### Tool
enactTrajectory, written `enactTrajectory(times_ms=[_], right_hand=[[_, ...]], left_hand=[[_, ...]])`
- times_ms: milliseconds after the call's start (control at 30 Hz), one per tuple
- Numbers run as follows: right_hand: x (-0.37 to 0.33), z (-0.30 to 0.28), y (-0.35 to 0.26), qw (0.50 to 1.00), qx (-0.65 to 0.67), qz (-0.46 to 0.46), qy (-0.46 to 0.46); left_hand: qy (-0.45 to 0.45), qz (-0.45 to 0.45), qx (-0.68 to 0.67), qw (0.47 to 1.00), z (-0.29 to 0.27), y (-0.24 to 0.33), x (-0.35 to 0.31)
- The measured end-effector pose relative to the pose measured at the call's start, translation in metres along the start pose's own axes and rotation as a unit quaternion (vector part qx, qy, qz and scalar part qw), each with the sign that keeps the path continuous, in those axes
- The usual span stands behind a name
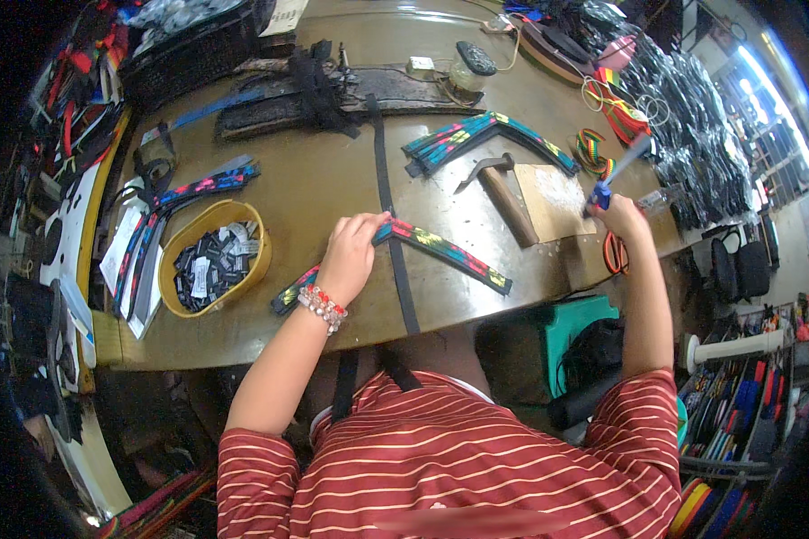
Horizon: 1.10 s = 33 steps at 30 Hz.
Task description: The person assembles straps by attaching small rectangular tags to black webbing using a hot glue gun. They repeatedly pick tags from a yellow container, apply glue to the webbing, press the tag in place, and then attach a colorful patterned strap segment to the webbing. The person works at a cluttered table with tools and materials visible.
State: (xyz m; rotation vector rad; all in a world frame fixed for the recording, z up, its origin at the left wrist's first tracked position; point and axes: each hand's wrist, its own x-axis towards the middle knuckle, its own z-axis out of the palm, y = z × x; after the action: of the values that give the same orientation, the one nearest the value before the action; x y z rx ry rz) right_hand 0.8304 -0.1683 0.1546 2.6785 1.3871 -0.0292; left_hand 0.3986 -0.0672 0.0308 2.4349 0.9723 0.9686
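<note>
My left hand point(351, 250), a beaded bracelet at its wrist, rests on a folded strap point(449, 253) with a black, pink, yellow and teal pattern. Its fingertips pinch the strap's bend, right beside a long black webbing strip point(384, 171) running across the table. Off to the right, my right hand point(622, 219) is closed around a blue-handled tool point(600, 192). A pale, motion-blurred shaft points up and away from the handle, so its exact kind is unclear. Below that hand lie orange-and-black scissors handles point(615, 252).
A hammer point(510, 205) lies on a tan board point(553, 199). More patterned straps point(490, 126) sit behind it. At left stands a yellow basket point(259, 269) of black buckles. Farther back are a dark plank point(261, 119) and a lidded jar point(470, 67). Packed bags point(701, 135) pile up at right.
</note>
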Motion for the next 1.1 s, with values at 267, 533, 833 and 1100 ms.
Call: enactTrajectory(times_ms=[267,533,833,1100], right_hand=[[-0.081,0.007,-0.174,0.88,0.224,-0.42,-0.003],[-0.092,0.009,-0.201,0.927,0.167,-0.334,-0.01],[-0.074,0.008,-0.214,0.922,0.147,-0.355,0.036],[-0.085,-0.001,-0.218,0.858,-0.114,-0.486,0.125]], left_hand=[[0.015,-0.082,-0.067,0.994,0.002,0.0,0.0],[0.029,-0.078,-0.072,0.994,0.003,0.003,0.0],[0.002,-0.097,-0.012,0.995,0.002,0.009,0.001],[-0.006,-0.078,0.017,0.997,0.001,0.014,-0.001]])
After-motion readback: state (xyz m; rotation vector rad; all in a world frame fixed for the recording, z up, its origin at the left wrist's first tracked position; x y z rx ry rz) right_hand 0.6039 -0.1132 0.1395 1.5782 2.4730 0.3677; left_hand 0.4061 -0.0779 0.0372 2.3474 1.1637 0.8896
